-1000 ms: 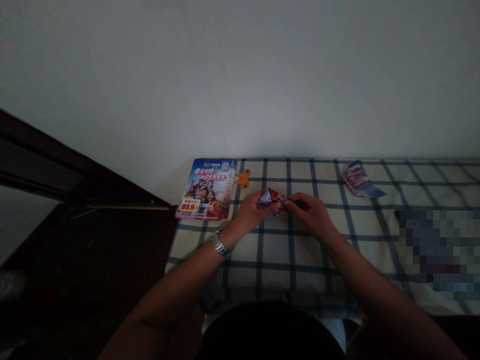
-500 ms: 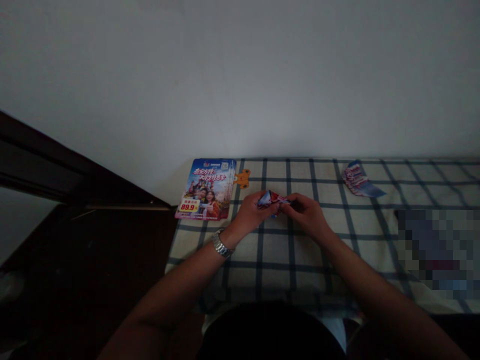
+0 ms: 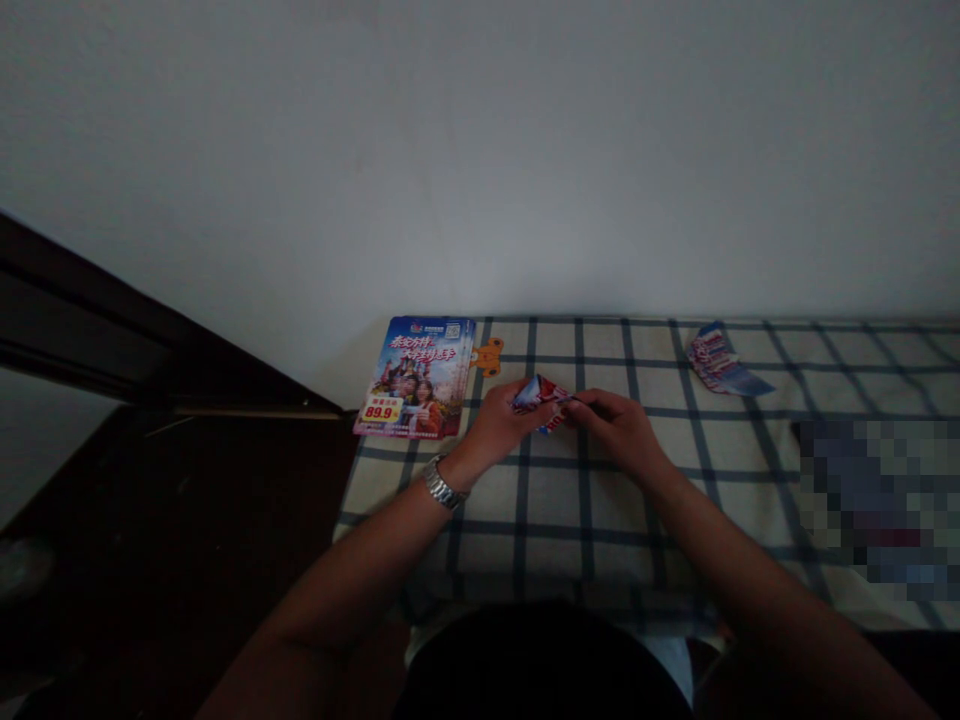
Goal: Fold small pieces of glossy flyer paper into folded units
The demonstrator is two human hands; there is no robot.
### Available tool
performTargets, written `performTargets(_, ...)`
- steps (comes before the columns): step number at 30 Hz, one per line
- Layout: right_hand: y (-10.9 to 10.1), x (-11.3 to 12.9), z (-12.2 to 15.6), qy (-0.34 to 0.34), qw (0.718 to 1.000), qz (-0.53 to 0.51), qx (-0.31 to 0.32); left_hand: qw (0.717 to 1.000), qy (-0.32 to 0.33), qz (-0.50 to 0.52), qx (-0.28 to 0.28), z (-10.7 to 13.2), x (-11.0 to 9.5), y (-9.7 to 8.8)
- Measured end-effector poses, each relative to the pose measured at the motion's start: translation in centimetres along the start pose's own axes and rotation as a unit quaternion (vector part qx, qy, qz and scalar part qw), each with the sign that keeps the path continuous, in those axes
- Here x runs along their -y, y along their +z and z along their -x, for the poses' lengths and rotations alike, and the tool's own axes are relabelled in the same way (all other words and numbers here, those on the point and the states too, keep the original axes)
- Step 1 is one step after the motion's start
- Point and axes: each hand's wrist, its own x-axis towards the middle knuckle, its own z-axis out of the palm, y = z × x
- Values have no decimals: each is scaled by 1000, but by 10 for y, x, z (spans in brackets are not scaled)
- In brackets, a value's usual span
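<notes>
A folded printed flyer (image 3: 538,392) in red, white and blue is held between my two hands over the middle of the table. My left hand (image 3: 501,418), with a metal watch on its wrist, grips the flyer's left side, thumb on top. At the right edge, the fingers of my right hand (image 3: 611,420) pinch the paper. The fingers partly cover the flyer, so its full shape is hidden. To the left lies a stack of flyers (image 3: 412,375) with a blue top and a price printed on it. Another folded flyer (image 3: 724,365) rests toward the back right.
A checked cloth (image 3: 547,500) covers the table, which meets a pale wall (image 3: 525,160) at the back. An orange bear-shaped figure (image 3: 489,357) is beside the stack. A pixelated area (image 3: 877,510) hides something at the right. Dark floor (image 3: 225,520) lies left of the table.
The flyer between my hands has turned a little and shows more of its red and blue print underneath. My hands stay in nearly the same place, and the view has shifted slightly.
</notes>
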Motion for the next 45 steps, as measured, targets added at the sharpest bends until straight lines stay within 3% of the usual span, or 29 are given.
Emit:
performTargets(10,-5,-3,0,-26,999,46,8,1000,-7,9,9,0,1,-1)
performTargets(19,-5,-7,-5,-17,999,-8,-39,998,8,-56,-16,-4,5,-2)
performTargets(23,-8,-11,-8,11,995,-61,-78,998,53,22,-40,-7,10,-4)
performTargets(26,-10,-13,-10,27,992,-88,-89,996,53,50,-58,-8,13,-6)
performTargets(36,-11,-14,-10,22,995,-70,-62,997,29,32,-68,-7,8,-11)
performTargets(45,-13,-11,-9,11,999,1,-43,997,55,-2,-59,-6,13,-9)
